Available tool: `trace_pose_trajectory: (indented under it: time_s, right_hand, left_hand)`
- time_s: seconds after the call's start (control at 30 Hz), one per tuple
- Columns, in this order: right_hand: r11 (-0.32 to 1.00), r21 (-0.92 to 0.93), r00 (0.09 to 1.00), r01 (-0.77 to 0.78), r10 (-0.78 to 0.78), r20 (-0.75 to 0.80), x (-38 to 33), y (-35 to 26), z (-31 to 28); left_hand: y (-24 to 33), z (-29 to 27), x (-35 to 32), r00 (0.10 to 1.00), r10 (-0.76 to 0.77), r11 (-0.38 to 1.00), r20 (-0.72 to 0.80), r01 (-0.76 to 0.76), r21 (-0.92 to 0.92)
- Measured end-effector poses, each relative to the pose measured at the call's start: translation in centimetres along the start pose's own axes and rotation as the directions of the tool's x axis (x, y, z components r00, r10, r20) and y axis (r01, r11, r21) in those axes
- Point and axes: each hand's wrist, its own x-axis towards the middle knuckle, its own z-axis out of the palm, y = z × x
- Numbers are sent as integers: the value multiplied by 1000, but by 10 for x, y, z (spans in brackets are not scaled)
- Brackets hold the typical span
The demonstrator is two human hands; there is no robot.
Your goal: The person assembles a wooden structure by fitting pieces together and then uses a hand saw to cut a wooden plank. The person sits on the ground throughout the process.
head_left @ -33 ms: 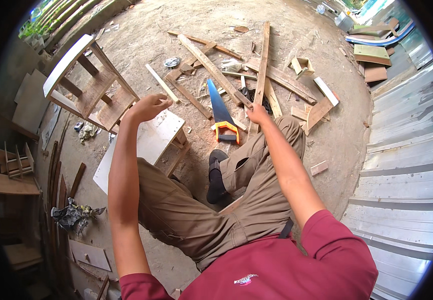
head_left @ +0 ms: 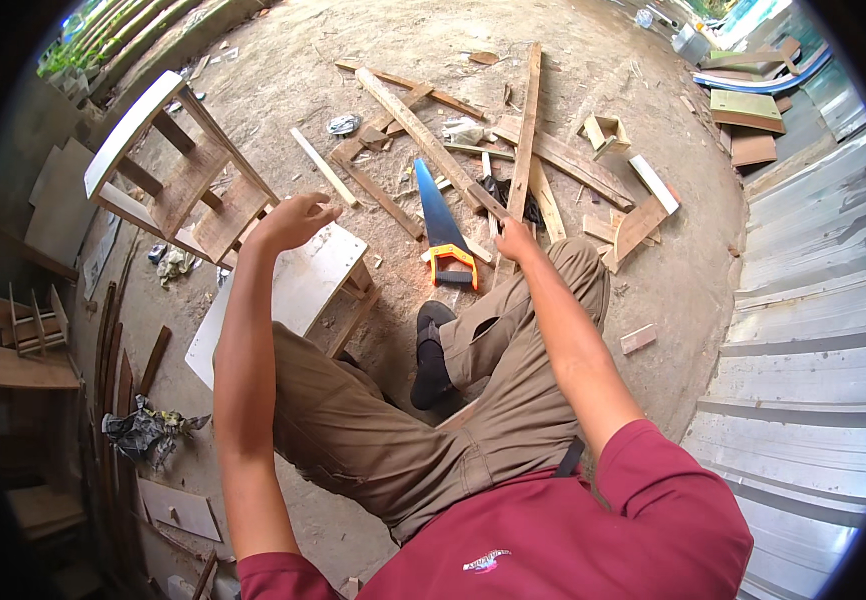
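Observation:
My right hand (head_left: 518, 240) is closed around the near end of a short, dark wooden strip (head_left: 487, 201), beside a long upright-lying plank (head_left: 527, 130). My left hand (head_left: 298, 221) hovers by the far end of a white-topped bench (head_left: 253, 318), its fingers loosely bent and apart with nothing visible in them. Between my hands a handsaw (head_left: 436, 208) lies on the ground, blue blade pointing away and orange-and-black handle (head_left: 454, 268) toward me. Another long plank (head_left: 408, 122) stretches away beyond the strip.
A wooden frame with shelves (head_left: 188, 180) stands at left. Several wood offcuts lie ahead, including a small wooden box (head_left: 605, 133) and a white-edged board (head_left: 643, 222). Corrugated metal sheet (head_left: 803, 400) lines the right side. Crumpled dark plastic (head_left: 148, 430) lies at lower left.
My right hand and the strip have shifted very slightly toward me. The left hand has barely moved, and the saw and planks lie as before.

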Motion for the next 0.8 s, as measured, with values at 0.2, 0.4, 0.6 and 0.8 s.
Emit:
trace_pose_trajectory:
  time_s: [0.2,0.4,0.6,0.8]
  right_hand:
    - [900,193,918,-391,396,15,4,25,48]
    - [785,196,807,-587,551,210,18,64,105]
    - [646,46,647,-762,755,108,28,35,94]
    - [781,179,791,-598,540,286,30,43,80]
  left_hand:
    - [-33,78,0,980,-189,963,-65,198,185]
    - [-28,169,11,871,-255,882,-421,388,268]
    - [-37,171,14,838,-232,892,-493,386,235]
    - [-40,177,11,805,-180,871,-566,398,289]
